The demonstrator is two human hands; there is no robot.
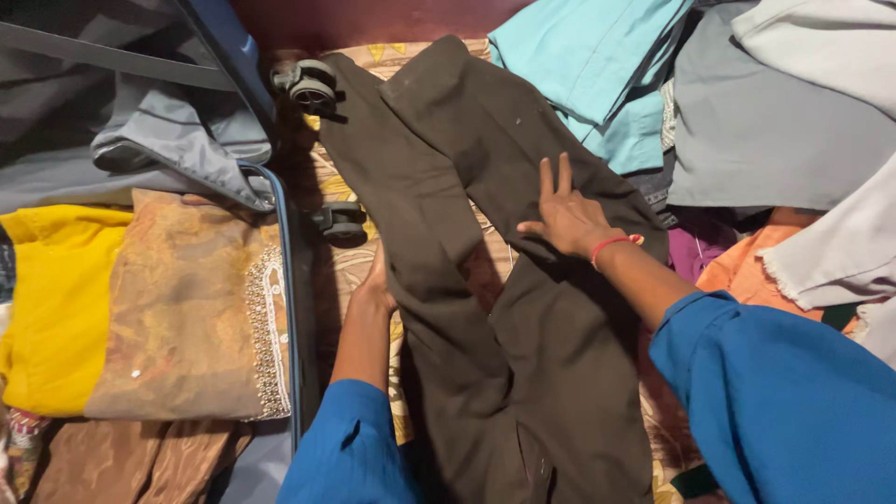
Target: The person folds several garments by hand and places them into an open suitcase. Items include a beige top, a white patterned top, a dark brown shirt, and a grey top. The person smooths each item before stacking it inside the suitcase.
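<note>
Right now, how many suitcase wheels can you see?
2: one wheel at the top beside the trouser hem, the other wheel lower, by the suitcase edge. More may be hidden.

The person is wearing a bright blue top with long, loose sleeves, and both sleeves are ending partway along the forearms, leaving the wrists and the hands bare. The right sleeve (784,401) is showing soft folds and a plain hemmed cuff, while the left sleeve (347,448) is creasing near its edge. A thin red thread band (614,243) is circling the wrist of the right hand (567,217), its loose end sticking out to one side; the left hand (375,285) is wearing nothing that shows.
</note>
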